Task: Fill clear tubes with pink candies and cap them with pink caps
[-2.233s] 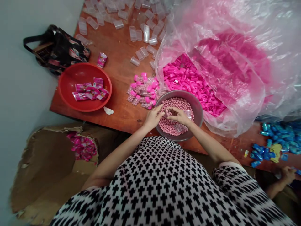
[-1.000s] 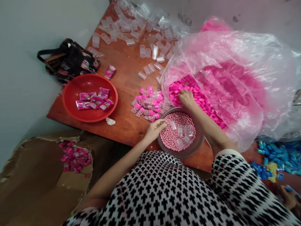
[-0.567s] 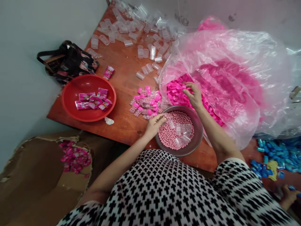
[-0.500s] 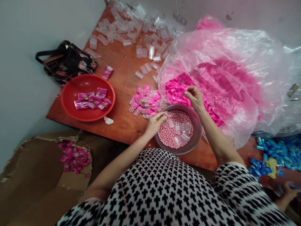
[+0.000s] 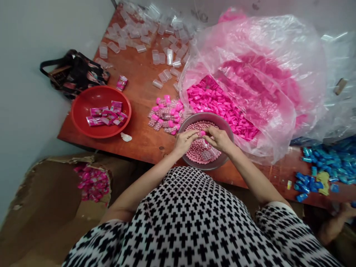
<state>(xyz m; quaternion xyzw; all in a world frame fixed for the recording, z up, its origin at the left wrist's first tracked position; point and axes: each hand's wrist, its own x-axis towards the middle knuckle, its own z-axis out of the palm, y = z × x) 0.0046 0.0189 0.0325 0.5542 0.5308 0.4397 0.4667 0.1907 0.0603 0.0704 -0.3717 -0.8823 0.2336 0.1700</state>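
My left hand (image 5: 184,141) and my right hand (image 5: 220,138) meet over a grey metal bowl (image 5: 227,128) full of small pink beads. Between their fingertips they pinch a small clear tube with a pink cap (image 5: 202,133). Both hands are closed around it. A few more clear tubes lie on the beads under my right hand. Just left of the bowl lies a pile of filled, pink-capped tubes (image 5: 166,115). Behind the bowl a big clear plastic bag (image 5: 258,66) spills loose pink caps (image 5: 219,105).
A red bowl (image 5: 83,128) with pink packets sits at the left of the wooden table (image 5: 140,96). Empty clear tubes (image 5: 155,40) litter the far side. A black handbag (image 5: 73,72), a torn cardboard box (image 5: 52,200) and blue pieces (image 5: 322,170) surround it. Another person's hand (image 5: 346,211) shows at lower right.
My right hand has come back from the pile of pink caps in the bag to the bowl, and now joins my left hand on the tube with a pink cap.
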